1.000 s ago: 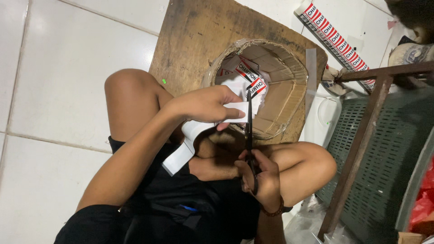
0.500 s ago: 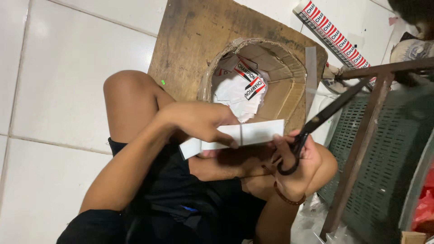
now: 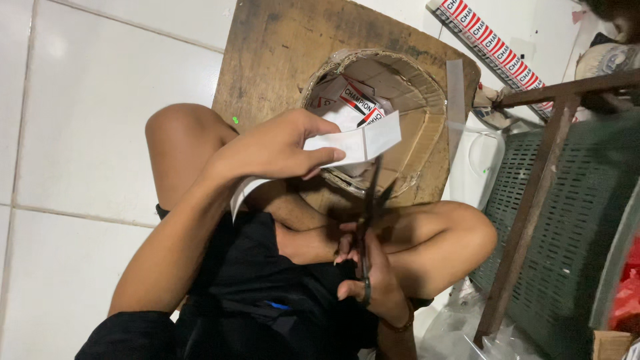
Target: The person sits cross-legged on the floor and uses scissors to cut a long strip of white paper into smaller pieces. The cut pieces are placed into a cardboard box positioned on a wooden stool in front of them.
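My left hand [image 3: 273, 148] pinches a long white paper strip [image 3: 353, 143] and holds it level above my lap. My right hand [image 3: 371, 275] grips dark scissors [image 3: 370, 213] by the handles, blades pointing up and slightly apart, their tips at the strip's lower edge near its right end. Just beyond the strip sits a round cardboard container [image 3: 427, 127] with cut paper scraps [image 3: 357, 103] inside. I sit on the floor with knees bent.
A worn cardboard sheet [image 3: 280, 53] lies under the container on the white tiled floor [image 3: 87, 133]. A long red-and-white printed box [image 3: 497, 50] lies at the top right. A green plastic chair with a rusty metal frame [image 3: 533, 200] stands close on the right.
The scissors swung from lying off to the right to upright under the strip. My left hand turned the strip and raised it toward the container.
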